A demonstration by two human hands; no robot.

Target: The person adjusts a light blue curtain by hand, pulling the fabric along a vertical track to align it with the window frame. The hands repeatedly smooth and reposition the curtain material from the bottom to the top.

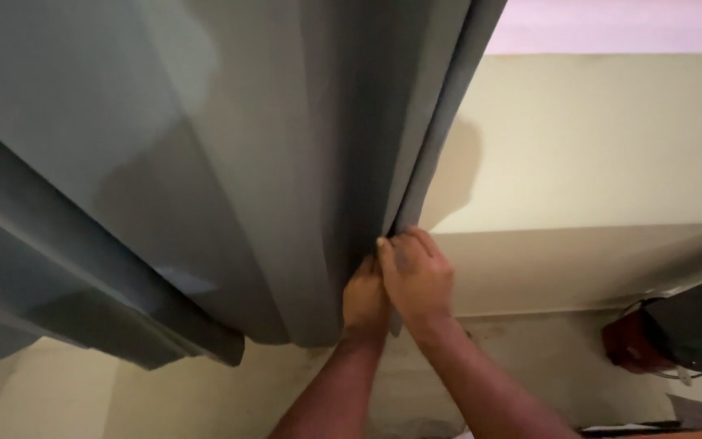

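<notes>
A grey curtain [229,162] hangs in long folds across the left and middle of the head view. My left hand [365,299] and my right hand [416,275] are raised side by side at the curtain's right edge [436,138]. Both pinch the fabric of that edge, fingers closed on it, right hand slightly higher and overlapping the left. Both forearms reach up from the bottom of the frame.
A cream wall [595,146] with a horizontal ledge [595,268] lies behind the curtain to the right. A red and dark object [660,341] sits at the lower right near the wall. A pale pink band [611,24] shows at the top right.
</notes>
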